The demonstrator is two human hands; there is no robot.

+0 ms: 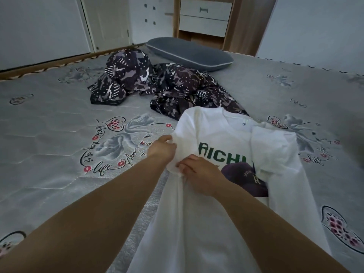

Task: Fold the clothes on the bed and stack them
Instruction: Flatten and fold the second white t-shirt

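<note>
1. Left hand (162,148), near the centre of the frame, pinched the left edge of the white T-shirt (214,194), its fingers curled into a bunch of cloth at the sleeve.
2. Our right hand (199,174) sat just beside it, lower and to the right, fingers curled and gripping the same gathered fold.
3. We saw the T-shirt lying front-up on the bed (49,134), running from the centre down to the bottom edge of the frame, with its right sleeve folded in over the chest.
4. Its collar end touched or overlapped the dark patterned clothes (157,85), which lay crumpled in two heaps at upper centre.
5. A grey pillow (189,53) lay beyond those heaps, close to the bed's far edge.
6. Open mattress stretched to the left of the shirt as far as the wooden edge at upper left, and more bare mattress lay to the right.
7. Green capitals on the shirt read "RICH", the rest hidden under the folded sleeve; a dark purple print sat below them with small lettering too fine for us to read.
8. On the bed cover, script around the swan print read "life" at lower left; other words were too looped to be sure of.
9. White drawers (204,16) in a wooden frame stood at top centre.
</note>
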